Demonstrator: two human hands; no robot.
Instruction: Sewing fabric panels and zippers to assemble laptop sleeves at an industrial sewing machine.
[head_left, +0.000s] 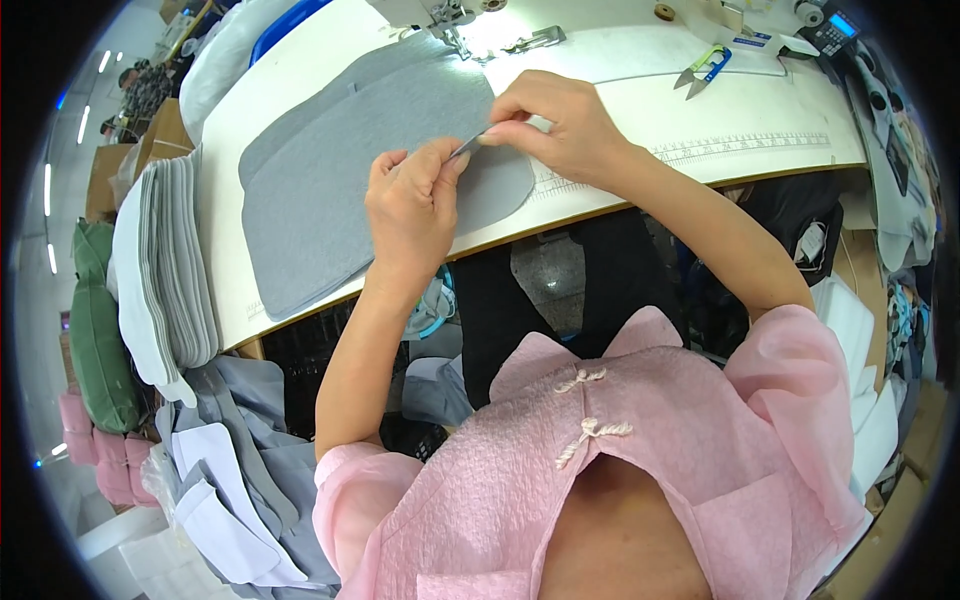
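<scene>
Grey fabric panels [340,160] with rounded corners lie overlapped on the white sewing table, their far edge close to the sewing machine's presser foot [452,42]. Above the right part of the panels, a narrow grey strip [468,146] stretches between my two hands; I cannot tell whether it is a separate piece or an edge of fabric. My left hand [415,200] is closed, pinching its lower end between thumb and fingers. Thumb and forefinger of my right hand [565,125] pinch the upper end, and something small and white shows beside that pinch.
Blue-and-green thread snips [704,70] lie at the table's far right, beyond a printed ruler scale [740,147]. A thick stack of grey and white panels [170,265] hangs at the left edge. A control box [832,32] with a lit screen stands far right.
</scene>
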